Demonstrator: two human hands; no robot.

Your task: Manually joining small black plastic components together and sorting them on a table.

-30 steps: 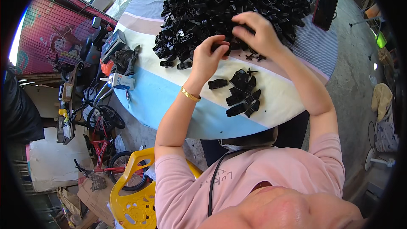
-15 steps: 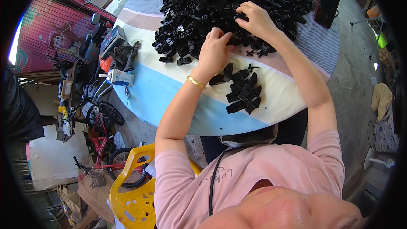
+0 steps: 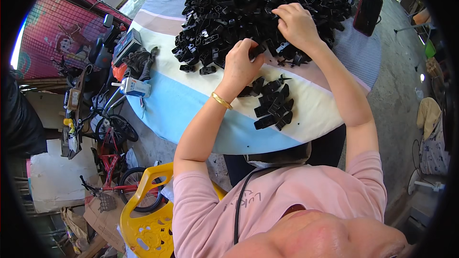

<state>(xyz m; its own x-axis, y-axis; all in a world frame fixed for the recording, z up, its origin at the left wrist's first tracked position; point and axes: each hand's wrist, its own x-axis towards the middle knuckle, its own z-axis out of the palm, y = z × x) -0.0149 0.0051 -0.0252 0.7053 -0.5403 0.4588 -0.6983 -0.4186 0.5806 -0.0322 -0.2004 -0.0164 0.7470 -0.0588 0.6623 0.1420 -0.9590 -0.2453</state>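
A large heap of small black plastic parts (image 3: 224, 7) covers the far half of the round table. At the heap's near edge my left hand (image 3: 239, 67) is closed, with a black plastic part (image 3: 256, 51) between thumb and fingers. Over the right middle of the heap lies my right hand (image 3: 299, 27), its fingers stretched leftward and apart; I see nothing gripped in it. Nearer me, a smaller group of black parts (image 3: 275, 105) rests on the cloth, some joined or overlapping.
A striped cloth (image 3: 191, 107) covers the table. At its left edge stand a white and blue carton (image 3: 136, 87), a dark crumpled cloth (image 3: 140, 64) and a box (image 3: 127, 48). A phone (image 3: 368, 13) leans at the far right. A yellow chair (image 3: 148, 220) stands at my left.
My right hand has shifted right and slightly nearer me, and its fingers have straightened. My left hand has turned slightly, and the black part in it now shows more plainly.
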